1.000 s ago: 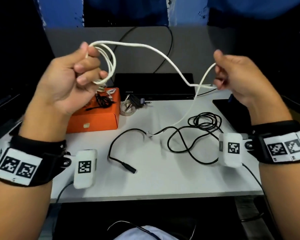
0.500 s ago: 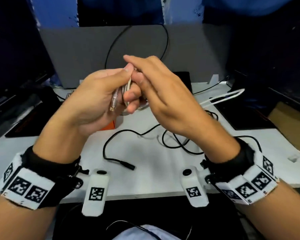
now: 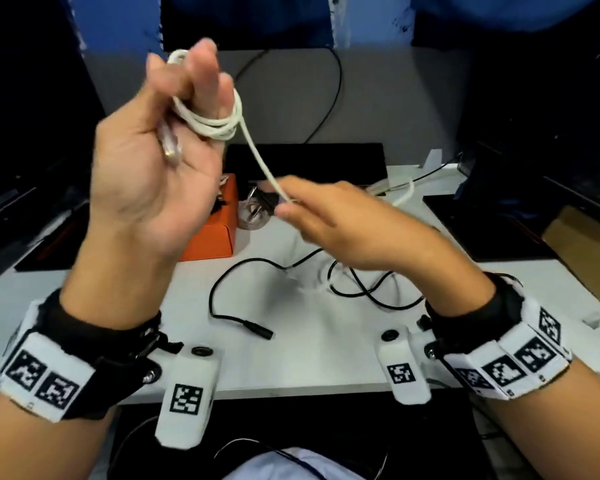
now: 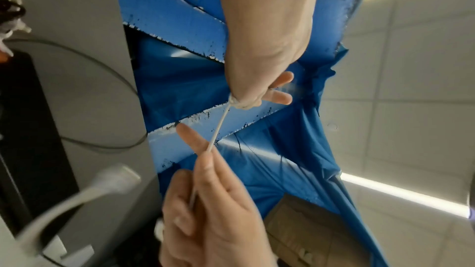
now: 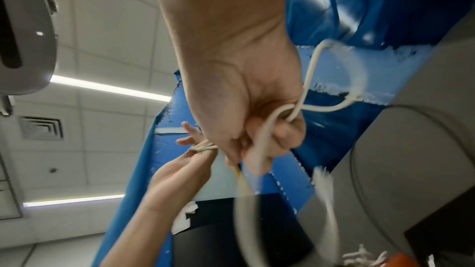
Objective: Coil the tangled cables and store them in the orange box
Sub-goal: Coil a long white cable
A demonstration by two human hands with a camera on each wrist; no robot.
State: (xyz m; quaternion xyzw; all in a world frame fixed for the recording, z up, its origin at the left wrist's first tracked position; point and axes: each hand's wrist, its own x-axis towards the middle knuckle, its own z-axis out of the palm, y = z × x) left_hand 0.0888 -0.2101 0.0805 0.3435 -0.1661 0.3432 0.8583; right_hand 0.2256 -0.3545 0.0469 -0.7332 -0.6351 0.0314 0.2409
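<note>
Left hand (image 3: 160, 161) holds white cable (image 3: 219, 128) coils, seemingly around fingers.

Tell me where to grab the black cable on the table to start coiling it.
Take the black cable at its free plug end, coming from above. That end lies apart from the tangle, flat on the bare table, so it should lift cleanly.

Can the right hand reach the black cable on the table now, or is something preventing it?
Probably not yet. The right hand pinches the white cable, whose coils are wound round the left hand. The black cable lies uncovered just below it, so the path looks free once it lets go.
</note>
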